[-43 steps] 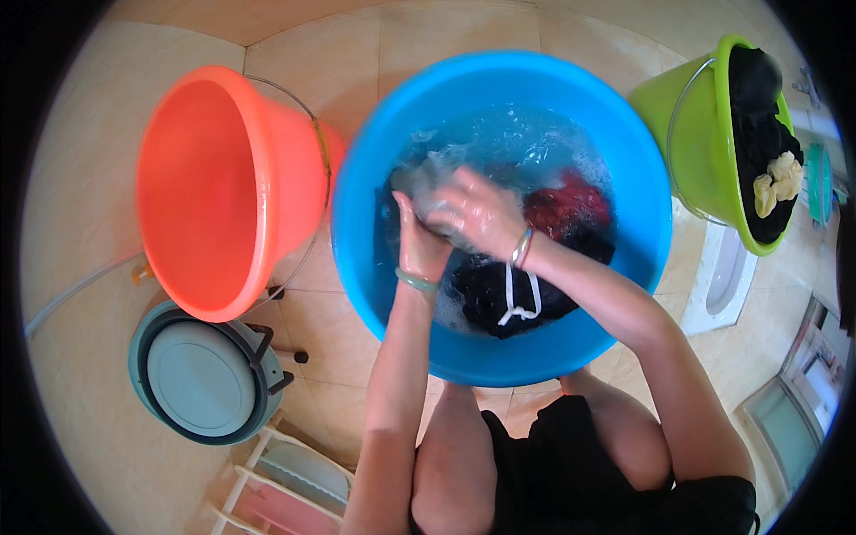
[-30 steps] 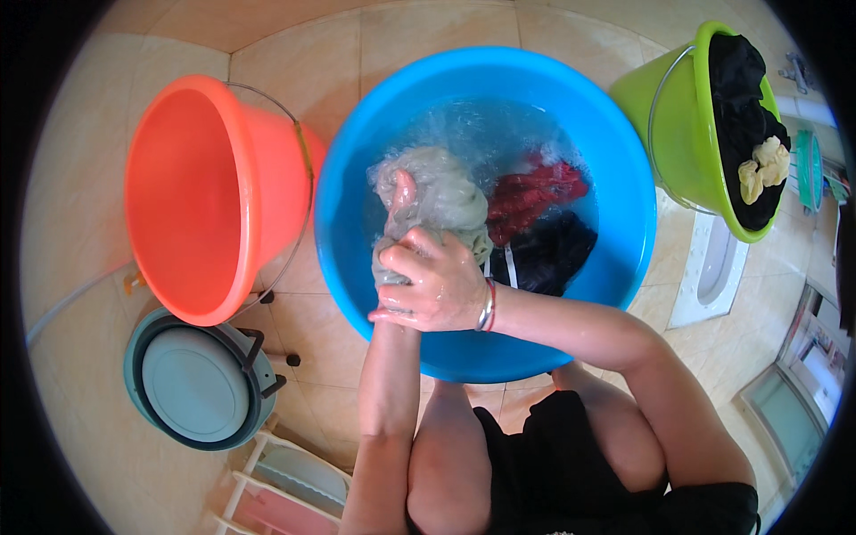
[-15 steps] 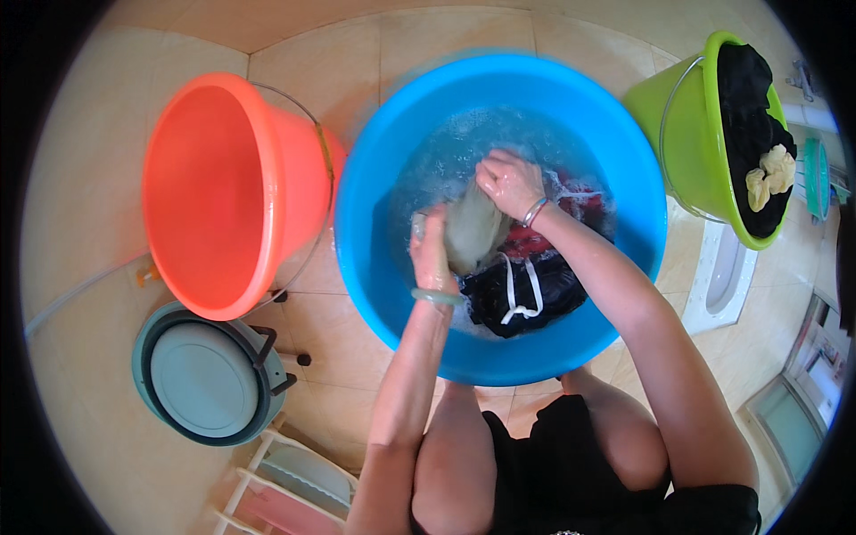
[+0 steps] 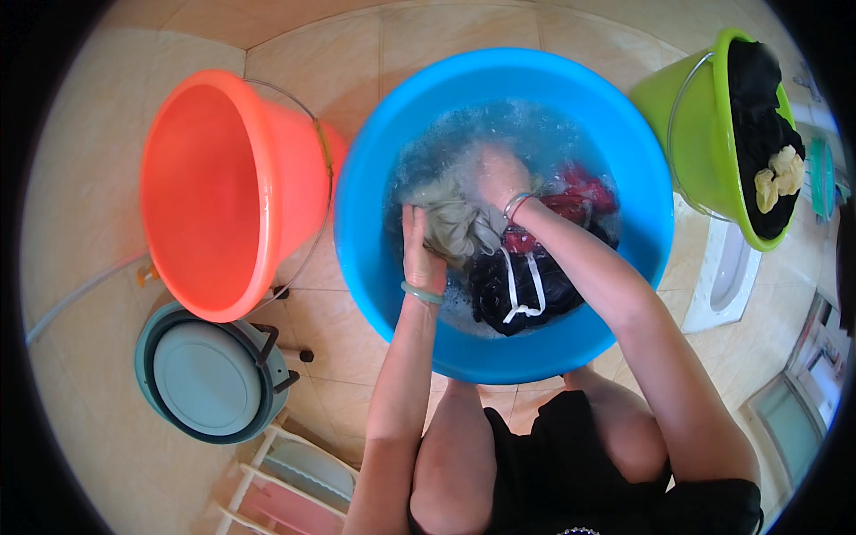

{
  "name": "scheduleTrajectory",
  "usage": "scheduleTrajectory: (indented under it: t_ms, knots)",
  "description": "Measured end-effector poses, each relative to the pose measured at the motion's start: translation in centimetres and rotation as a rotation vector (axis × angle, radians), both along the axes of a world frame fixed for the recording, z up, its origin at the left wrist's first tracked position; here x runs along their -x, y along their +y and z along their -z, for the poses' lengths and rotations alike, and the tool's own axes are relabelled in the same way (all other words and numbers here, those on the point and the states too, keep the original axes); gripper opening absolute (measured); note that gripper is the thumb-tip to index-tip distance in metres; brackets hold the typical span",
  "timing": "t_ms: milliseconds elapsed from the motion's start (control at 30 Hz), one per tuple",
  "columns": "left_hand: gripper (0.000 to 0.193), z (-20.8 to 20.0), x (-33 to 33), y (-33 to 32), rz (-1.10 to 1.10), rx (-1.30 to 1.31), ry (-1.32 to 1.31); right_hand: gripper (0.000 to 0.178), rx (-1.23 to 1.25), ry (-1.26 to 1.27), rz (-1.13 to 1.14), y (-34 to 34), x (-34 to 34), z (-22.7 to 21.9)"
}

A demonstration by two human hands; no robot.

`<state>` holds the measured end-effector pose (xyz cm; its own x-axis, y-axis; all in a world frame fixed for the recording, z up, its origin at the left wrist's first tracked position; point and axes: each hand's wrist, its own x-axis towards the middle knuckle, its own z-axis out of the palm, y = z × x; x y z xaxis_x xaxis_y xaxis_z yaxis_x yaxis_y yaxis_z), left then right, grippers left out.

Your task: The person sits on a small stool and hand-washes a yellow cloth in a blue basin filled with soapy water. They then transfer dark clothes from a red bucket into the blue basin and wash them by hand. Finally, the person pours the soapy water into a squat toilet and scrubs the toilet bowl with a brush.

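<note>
Soapy water fills part of a large blue basin (image 4: 637, 236). In it floats a wet grey-beige cloth (image 4: 456, 218), crumpled on the left side. My left hand (image 4: 420, 254), a green bangle at its wrist, lies against the cloth's left edge with fingers stretched out. At the cloth's right edge, my right hand (image 4: 501, 176) is partly in the foamy water. Motion smears its fingers, so its hold cannot be made out. To the right, a red cloth (image 4: 584, 189) lies behind a black garment (image 4: 557, 290) with a tied white drawstring (image 4: 524, 309).
An orange bucket (image 4: 290, 178) stands tilted in view on the left. Below it is a round grey-green basin (image 4: 205, 374). On the right, a green bucket (image 4: 691, 125) holds black clothes and a pale yellow cloth. A white floor fixture (image 4: 724, 267) lies beneath it.
The grey-beige cloth has gone from bunched up between both hands to spread lower in the water. My right hand has moved slightly left and down into the water; my left hand shifted left.
</note>
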<state>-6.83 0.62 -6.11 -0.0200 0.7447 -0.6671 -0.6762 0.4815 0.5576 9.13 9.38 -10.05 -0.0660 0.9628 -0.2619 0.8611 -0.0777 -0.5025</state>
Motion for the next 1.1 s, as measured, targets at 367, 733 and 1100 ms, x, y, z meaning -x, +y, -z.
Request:
scheduleTrajectory:
  t_ms: [367,733,1100]
  knots:
    - [0.046,-4.6,-1.4,3.5,-0.041,-0.224,-0.338,0.019,-0.343,0.484,-0.780,-8.5,4.1,-15.6]
    - [0.031,0.8,0.1,2.2,-0.049,-0.274,-0.305,0.021,-0.660,0.581,-0.359,-5.6,6.2,-13.9]
    - [0.038,-4.0,-2.0,0.9,-0.148,0.165,0.357,0.032,-0.082,0.004,-0.122,1.4,-2.0,-3.5]
